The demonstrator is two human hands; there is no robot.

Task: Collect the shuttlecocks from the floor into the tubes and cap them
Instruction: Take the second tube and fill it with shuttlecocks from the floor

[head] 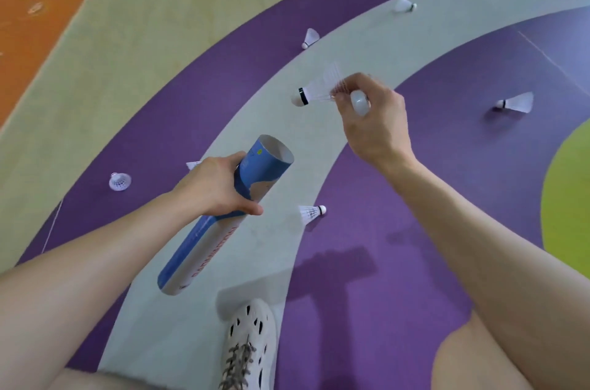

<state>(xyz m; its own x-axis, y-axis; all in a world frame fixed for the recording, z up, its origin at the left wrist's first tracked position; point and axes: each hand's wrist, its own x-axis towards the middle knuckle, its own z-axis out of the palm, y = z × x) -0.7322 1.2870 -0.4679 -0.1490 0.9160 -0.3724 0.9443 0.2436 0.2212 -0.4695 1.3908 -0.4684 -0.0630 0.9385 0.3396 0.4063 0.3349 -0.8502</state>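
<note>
My left hand [220, 187] grips a blue and white shuttlecock tube [223, 217] around its upper part, its open mouth tilted up and to the right. My right hand [372, 116] holds a white shuttlecock [314, 91] by its feathers, cork pointing left, above and to the right of the tube's mouth. A translucent white cap [359, 103] is tucked in the same hand. Several more shuttlecocks lie on the floor: one [311, 213] just right of the tube, one [119, 181] at the left, one [517, 102] at the right, others farther away [310, 37].
The floor [367, 230] has purple, pale grey, green and orange curved bands. My white perforated shoe [249, 348] stands at the bottom centre, below the tube's closed end. Another shuttlecock [192, 164] peeks out behind my left hand.
</note>
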